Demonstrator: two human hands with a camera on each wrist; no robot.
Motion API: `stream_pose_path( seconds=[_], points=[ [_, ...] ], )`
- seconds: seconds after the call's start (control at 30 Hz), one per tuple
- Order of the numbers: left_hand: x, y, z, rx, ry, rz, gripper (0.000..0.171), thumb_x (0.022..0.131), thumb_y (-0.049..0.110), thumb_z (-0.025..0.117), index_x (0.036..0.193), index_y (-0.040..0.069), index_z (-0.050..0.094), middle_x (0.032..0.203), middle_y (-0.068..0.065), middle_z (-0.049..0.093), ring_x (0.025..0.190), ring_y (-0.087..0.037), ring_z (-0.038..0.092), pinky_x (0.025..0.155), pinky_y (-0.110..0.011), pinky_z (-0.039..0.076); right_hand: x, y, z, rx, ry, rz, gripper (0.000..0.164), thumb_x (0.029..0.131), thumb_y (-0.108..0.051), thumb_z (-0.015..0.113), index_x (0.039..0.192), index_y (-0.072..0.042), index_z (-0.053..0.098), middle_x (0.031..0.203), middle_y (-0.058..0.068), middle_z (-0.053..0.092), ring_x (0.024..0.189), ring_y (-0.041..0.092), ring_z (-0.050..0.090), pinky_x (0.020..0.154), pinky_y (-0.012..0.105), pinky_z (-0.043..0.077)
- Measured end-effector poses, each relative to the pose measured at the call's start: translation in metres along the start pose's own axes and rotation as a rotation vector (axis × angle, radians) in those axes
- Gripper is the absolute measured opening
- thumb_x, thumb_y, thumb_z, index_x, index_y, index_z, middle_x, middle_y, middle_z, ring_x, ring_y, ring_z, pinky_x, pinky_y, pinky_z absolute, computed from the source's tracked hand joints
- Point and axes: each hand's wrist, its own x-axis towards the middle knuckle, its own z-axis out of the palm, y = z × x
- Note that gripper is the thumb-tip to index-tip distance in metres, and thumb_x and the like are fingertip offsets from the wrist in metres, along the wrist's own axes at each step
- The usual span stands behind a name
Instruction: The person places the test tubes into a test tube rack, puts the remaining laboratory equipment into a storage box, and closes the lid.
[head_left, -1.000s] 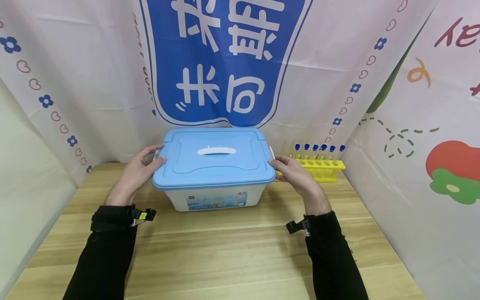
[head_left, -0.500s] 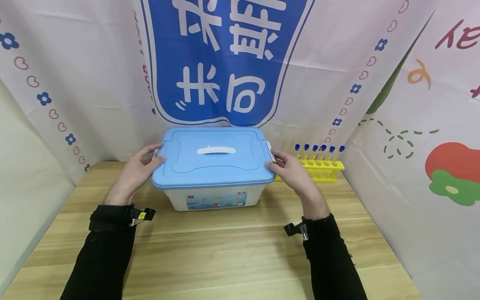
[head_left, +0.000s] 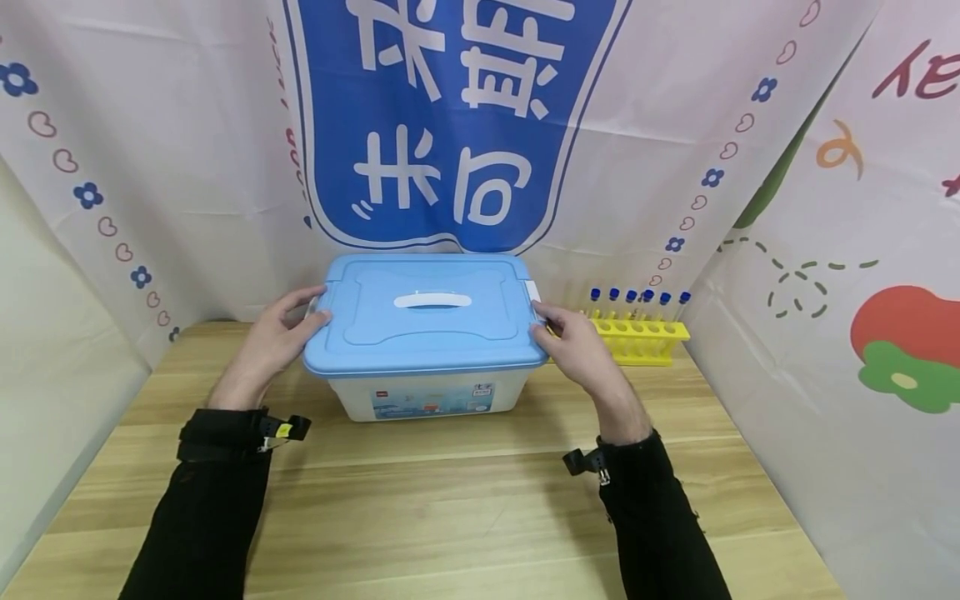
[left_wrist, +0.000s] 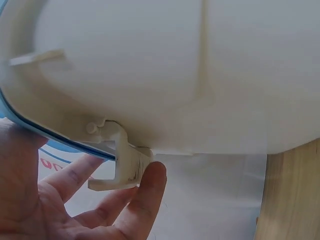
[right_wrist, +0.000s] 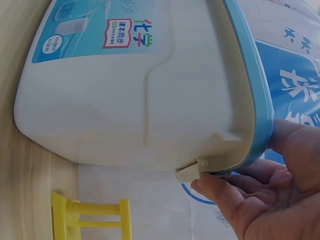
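Observation:
A white storage box (head_left: 354,400) with a blue lid (head_left: 375,321) and white carry handle (head_left: 432,301) stands on the table. At its left end my left hand (head_left: 273,346) has the thumb on the lid's edge. Its fingers curl against the left latch (left_wrist: 125,162), which sticks out from the box wall in the left wrist view. My right hand (head_left: 581,350) grips the right end, thumb on the lid rim and fingers on the right latch (head_left: 532,290). The latch's top lies against the lid edge; part of it is hidden by the fingers.
Beside the box on the right is a yellow test tube rack (head_left: 645,329) holding several blue-capped tubes. A printed cloth (head_left: 637,167) hangs close behind the box. The wooden tabletop (head_left: 450,500) extends in front of it.
The right latch has swung inward from the box's side to the lid edge, and my right hand has shifted slightly left with it. My left hand has barely moved.

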Motion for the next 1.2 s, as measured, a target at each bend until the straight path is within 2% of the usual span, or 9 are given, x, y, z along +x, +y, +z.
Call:
stream_pose_path(
  seconds=[0.1, 0.23, 0.4, 0.6, 0.7, 0.9, 1.03, 1.1, 1.2],
  points=[
    [0.0, 0.001, -0.001, 0.038, 0.001, 0.015, 0.076, 0.124, 0.051, 0.052, 0.189, 0.021, 0.027, 0.196, -0.029, 0.012, 0.174, -0.067, 0.03, 0.133, -0.088, 0.036, 0.0, -0.001, 0.0, -0.003, 0.0, 0.003, 0.059, 0.122, -0.02, 0.06, 0.178, -0.004, 0.048, 0.185, 0.025, 0.045, 0.173, 0.046, 0.047, 0.139, 0.058, 0.046],
    [-0.005, 0.004, -0.006, 0.116, -0.004, 0.021, 0.083, 0.124, 0.057, 0.048, 0.188, 0.009, 0.024, 0.193, -0.034, 0.02, 0.169, -0.066, 0.039, 0.131, -0.082, 0.045, -0.001, -0.001, 0.0, -0.009, -0.005, 0.004, 0.059, 0.123, -0.021, 0.059, 0.178, -0.004, 0.047, 0.186, 0.025, 0.045, 0.173, 0.046, 0.046, 0.14, 0.058, 0.044],
    [-0.016, 0.011, -0.014, 0.177, -0.077, -0.044, 0.099, 0.123, 0.07, 0.036, 0.183, -0.007, 0.022, 0.183, -0.042, 0.036, 0.162, -0.062, 0.052, 0.126, -0.07, 0.056, -0.001, -0.001, 0.0, -0.011, -0.012, 0.004, 0.059, 0.123, -0.021, 0.059, 0.178, -0.005, 0.047, 0.186, 0.025, 0.045, 0.174, 0.047, 0.045, 0.141, 0.061, 0.042],
    [-0.023, 0.019, -0.018, 0.333, -0.158, -0.054, 0.105, 0.122, 0.074, 0.034, 0.179, -0.014, 0.028, 0.169, -0.044, 0.055, 0.154, -0.065, 0.059, 0.126, -0.08, 0.051, -0.001, 0.0, -0.001, -0.014, -0.009, -0.003, 0.06, 0.123, -0.021, 0.059, 0.179, -0.004, 0.047, 0.186, 0.026, 0.045, 0.174, 0.048, 0.045, 0.142, 0.06, 0.042],
    [-0.023, 0.021, -0.016, 0.377, -0.135, -0.04, 0.105, 0.121, 0.074, 0.039, 0.178, -0.014, 0.03, 0.169, -0.044, 0.054, 0.156, -0.067, 0.056, 0.126, -0.083, 0.048, -0.001, 0.0, -0.001, -0.022, -0.008, -0.004, 0.06, 0.123, -0.021, 0.059, 0.179, -0.004, 0.047, 0.186, 0.026, 0.044, 0.174, 0.048, 0.045, 0.142, 0.061, 0.042],
    [-0.024, 0.029, -0.007, 0.369, -0.045, 0.027, 0.096, 0.122, 0.062, 0.052, 0.181, -0.01, 0.027, 0.173, -0.043, 0.049, 0.159, -0.063, 0.054, 0.131, -0.077, 0.048, -0.001, 0.001, -0.002, -0.028, -0.011, 0.0, 0.06, 0.123, -0.023, 0.058, 0.179, -0.005, 0.046, 0.187, 0.025, 0.044, 0.174, 0.048, 0.045, 0.141, 0.061, 0.043],
    [-0.028, 0.035, -0.001, 0.385, -0.016, 0.065, 0.089, 0.123, 0.053, 0.053, 0.183, -0.007, 0.026, 0.174, -0.043, 0.048, 0.158, -0.063, 0.056, 0.129, -0.075, 0.05, 0.0, 0.002, -0.002, -0.035, -0.014, -0.001, 0.06, 0.123, -0.023, 0.058, 0.18, -0.006, 0.046, 0.187, 0.025, 0.044, 0.174, 0.048, 0.045, 0.14, 0.061, 0.044],
    [-0.029, 0.037, 0.001, 0.398, -0.01, 0.074, 0.085, 0.124, 0.05, 0.052, 0.183, -0.006, 0.027, 0.172, -0.044, 0.049, 0.151, -0.062, 0.063, 0.123, -0.074, 0.056, 0.0, 0.002, -0.002, -0.037, -0.016, -0.001, 0.06, 0.123, -0.023, 0.058, 0.18, -0.006, 0.045, 0.187, 0.025, 0.044, 0.174, 0.048, 0.045, 0.14, 0.061, 0.044],
    [-0.03, 0.039, 0.003, 0.41, 0.002, 0.086, 0.08, 0.125, 0.047, 0.051, 0.182, -0.005, 0.03, 0.166, -0.045, 0.056, 0.12, -0.052, 0.08, 0.096, -0.058, 0.068, 0.0, 0.002, -0.002, -0.039, -0.017, -0.002, 0.06, 0.123, -0.024, 0.058, 0.18, -0.006, 0.046, 0.186, 0.025, 0.045, 0.173, 0.048, 0.046, 0.14, 0.061, 0.045]
  ],
)
